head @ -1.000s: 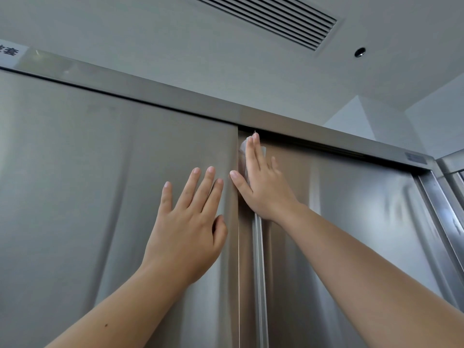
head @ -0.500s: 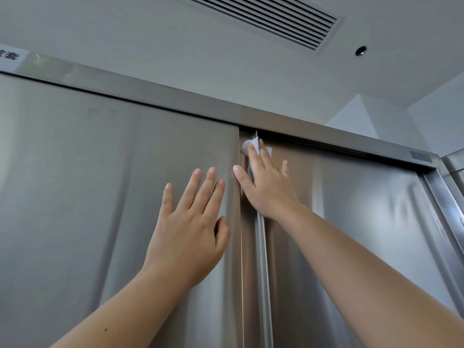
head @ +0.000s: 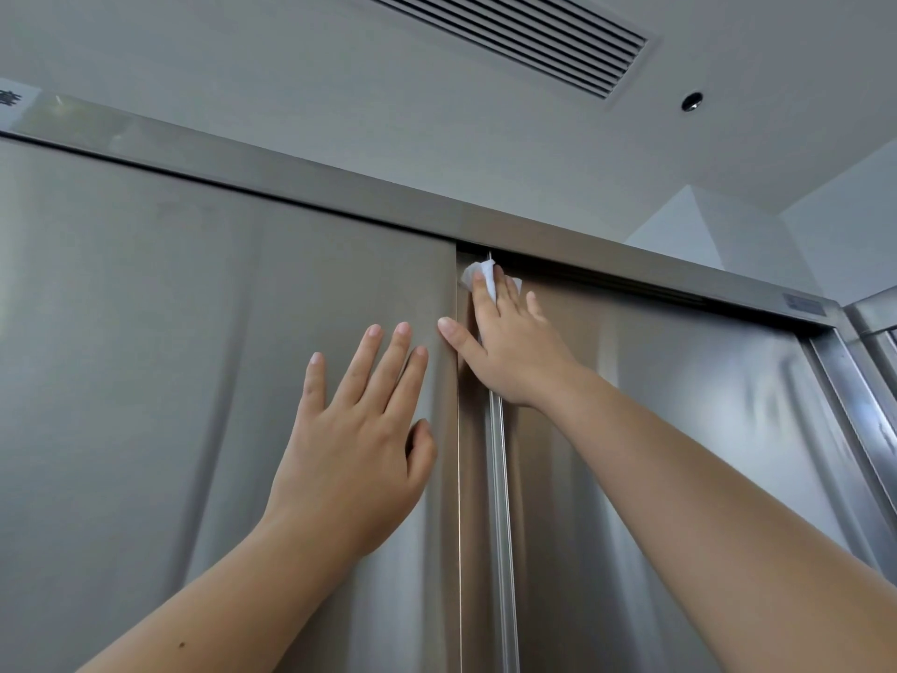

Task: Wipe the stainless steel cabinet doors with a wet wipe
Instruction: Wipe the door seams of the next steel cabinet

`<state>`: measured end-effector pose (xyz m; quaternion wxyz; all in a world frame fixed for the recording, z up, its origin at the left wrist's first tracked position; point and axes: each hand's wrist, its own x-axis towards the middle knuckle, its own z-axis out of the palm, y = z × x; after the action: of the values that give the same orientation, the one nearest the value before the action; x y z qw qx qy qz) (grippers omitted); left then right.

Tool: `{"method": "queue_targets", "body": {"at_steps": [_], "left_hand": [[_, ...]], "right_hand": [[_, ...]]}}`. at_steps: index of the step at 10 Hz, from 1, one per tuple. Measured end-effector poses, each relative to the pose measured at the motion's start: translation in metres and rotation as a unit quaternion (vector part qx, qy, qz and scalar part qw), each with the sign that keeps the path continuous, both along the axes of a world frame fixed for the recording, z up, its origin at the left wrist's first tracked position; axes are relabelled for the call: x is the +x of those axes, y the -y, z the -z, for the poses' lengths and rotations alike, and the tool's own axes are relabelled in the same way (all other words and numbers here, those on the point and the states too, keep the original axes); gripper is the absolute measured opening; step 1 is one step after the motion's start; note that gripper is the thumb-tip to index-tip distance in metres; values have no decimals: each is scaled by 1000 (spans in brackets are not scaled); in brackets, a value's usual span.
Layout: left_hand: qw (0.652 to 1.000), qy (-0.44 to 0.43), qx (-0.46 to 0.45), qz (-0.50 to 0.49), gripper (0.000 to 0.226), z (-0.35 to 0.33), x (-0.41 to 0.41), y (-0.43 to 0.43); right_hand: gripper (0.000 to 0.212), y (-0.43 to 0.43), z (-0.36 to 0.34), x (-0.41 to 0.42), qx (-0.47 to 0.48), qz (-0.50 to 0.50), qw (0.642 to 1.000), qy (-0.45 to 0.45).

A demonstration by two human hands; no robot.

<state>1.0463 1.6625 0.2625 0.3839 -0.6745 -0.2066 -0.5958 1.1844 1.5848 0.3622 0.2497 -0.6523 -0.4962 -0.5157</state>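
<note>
Here the left hand [head: 354,459] lies flat, fingers spread, on the left cabinet door [head: 170,381] at frame centre. Farther up, the right hand [head: 514,347] presses the wet wipe [head: 480,276] under its fingertips against the right cabinet door [head: 679,429], touching its top edge.

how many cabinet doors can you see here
2. The left door lies under the flat left hand. The right door, set behind it, has the right hand pressing a wipe at its top corner. More may lie off frame.
</note>
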Motion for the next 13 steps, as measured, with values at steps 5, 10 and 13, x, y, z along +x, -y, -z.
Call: {"method": "queue_targets", "body": {"at_steps": [5,10,13], "left_hand": [[1000,4,8,9,59,1,1,-1],[1000,-2,5,5,60,-1,1,1],[1000,-10,-14,-12,63,0,0,2]], "right_hand": [[70,-3,-5,-1,15,-29,999,-14],[71,4,1,-1,5,-11,1000,-14],[76,1,31,-1,11,4,1000,-3]]}}
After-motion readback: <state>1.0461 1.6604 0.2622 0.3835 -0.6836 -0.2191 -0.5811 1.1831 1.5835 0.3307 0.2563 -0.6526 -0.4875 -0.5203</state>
